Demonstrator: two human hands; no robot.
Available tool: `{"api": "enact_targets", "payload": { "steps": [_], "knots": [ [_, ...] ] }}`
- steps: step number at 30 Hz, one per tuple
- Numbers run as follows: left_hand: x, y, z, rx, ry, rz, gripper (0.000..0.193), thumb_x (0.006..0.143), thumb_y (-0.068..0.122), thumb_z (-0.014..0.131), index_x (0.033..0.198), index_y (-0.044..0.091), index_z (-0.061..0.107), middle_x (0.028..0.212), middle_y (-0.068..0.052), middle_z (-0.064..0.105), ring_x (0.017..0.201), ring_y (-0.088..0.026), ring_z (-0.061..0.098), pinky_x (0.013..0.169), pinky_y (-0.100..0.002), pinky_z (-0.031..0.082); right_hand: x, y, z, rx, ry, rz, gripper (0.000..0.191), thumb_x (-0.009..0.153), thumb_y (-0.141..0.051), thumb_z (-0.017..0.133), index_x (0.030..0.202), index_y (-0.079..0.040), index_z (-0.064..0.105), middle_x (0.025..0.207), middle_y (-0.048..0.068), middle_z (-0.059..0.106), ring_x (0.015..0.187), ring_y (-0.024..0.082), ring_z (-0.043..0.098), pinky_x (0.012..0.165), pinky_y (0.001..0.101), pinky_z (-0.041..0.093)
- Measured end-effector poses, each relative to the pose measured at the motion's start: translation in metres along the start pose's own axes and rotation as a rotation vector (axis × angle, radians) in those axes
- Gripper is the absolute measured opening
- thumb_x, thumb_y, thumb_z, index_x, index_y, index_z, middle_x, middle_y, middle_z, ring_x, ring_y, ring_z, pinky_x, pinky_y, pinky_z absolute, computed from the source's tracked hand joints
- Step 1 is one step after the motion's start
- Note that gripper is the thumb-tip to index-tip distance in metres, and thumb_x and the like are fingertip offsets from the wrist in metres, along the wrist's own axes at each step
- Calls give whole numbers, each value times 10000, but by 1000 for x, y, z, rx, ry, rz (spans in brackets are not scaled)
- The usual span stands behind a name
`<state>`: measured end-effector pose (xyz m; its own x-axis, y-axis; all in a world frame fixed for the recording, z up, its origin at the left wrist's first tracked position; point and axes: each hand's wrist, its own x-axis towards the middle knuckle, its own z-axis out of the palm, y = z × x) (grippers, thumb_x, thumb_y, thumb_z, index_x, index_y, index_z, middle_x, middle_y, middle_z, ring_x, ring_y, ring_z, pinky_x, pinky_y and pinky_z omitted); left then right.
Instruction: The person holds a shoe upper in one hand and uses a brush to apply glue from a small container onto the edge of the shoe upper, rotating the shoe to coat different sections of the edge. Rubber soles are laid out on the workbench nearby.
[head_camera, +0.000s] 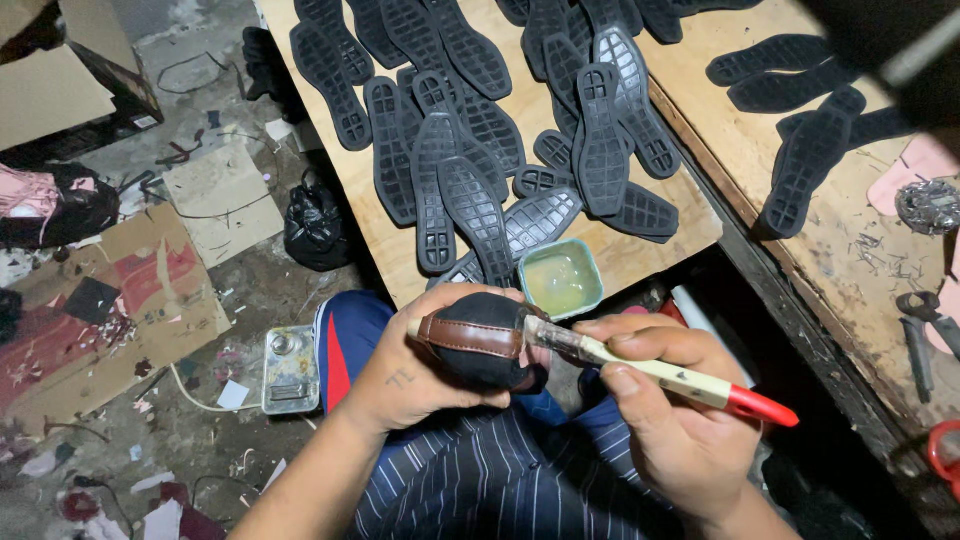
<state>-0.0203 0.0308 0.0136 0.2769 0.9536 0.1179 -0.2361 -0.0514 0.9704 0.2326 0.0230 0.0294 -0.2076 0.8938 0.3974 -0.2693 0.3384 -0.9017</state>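
The left hand (425, 375) comes in from seven o'clock, forearm slanting up, palm cupped and fingers wrapped tight round a dark shoe upper (482, 338) with a brown leather band, held over the lap. The right hand (672, 405) enters from five o'clock, wrist bent inward, thumb and fingers pinched closed on a brush (660, 372) with a cream handle and red end. The brush points toward ten o'clock; its bristle end lies against the shoe, though whether the bristles actually touch is hard to tell, as the tip is blurred.

Just at twelve o'clock from the shoe sits a small teal tub (561, 279) of pale glue, at the near edge of a wooden board (372, 215). The board is crowded with black soles (470, 150), some overhanging that edge next to the tub. At two o'clock a second bench (800, 270) runs diagonally, a dark gap between it and the board. At nine o'clock the floor (200, 400) is littered with cardboard (110, 300) and scraps; a black bag (315, 228) lies by the board's left edge.
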Motion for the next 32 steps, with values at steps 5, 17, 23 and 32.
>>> {"api": "enact_targets", "payload": {
  "steps": [5,17,23,32],
  "knots": [
    [0,1,-1,23,-23,19,819,644,-2,944,1374,-7,572,1323,-113,697,1205,-192,695,1073,-371,571,0,-1,3,15,6,16,223,1017,85,600,1230,18,606,1228,252,680,1140,266,665,1088,424,534],
    [0,1,1,73,5,-23,740,640,44,949,1309,4,634,1228,-75,733,1143,-169,707,1039,-354,577,0,-5,3,-54,-48,21,226,997,66,618,1215,16,590,1280,241,683,1204,285,676,1083,397,535],
    [-1,-5,3,-14,28,-51,655,675,42,928,1263,13,641,1210,-91,746,1129,-182,714,1032,-372,580,4,-8,1,-297,-130,-87,234,973,42,647,1194,-10,589,1268,209,697,1159,274,712,1069,383,568],
    [-3,-12,2,-84,-5,-31,557,732,19,909,1232,11,662,1170,-96,756,1114,-202,728,1031,-382,583,12,-11,1,-350,-99,-114,217,967,27,658,1173,-15,606,1262,198,692,1151,264,712,1047,367,570]
  ]
}}
